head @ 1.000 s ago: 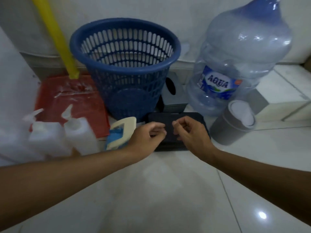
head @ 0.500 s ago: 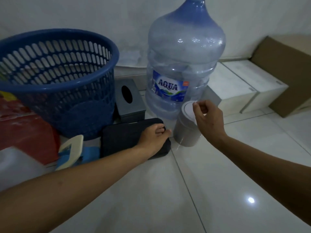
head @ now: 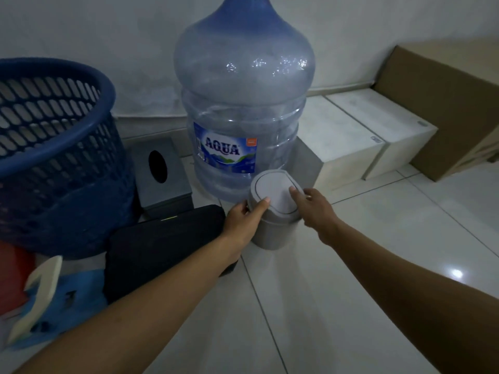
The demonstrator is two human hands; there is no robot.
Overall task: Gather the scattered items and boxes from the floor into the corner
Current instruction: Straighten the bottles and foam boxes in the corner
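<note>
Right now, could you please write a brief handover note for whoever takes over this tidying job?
Left hand grips the side of the small grey lidded plastic bin, thumb on its lid. Right hand rests fingertips on the lid.
The bin stands on the white tiled floor in front of the large blue water jug.
Already by the wall: blue mesh basket, grey tissue box, flat black case.
Left: place the bin; white boxes and brown cardboard box sit to the right.
</note>
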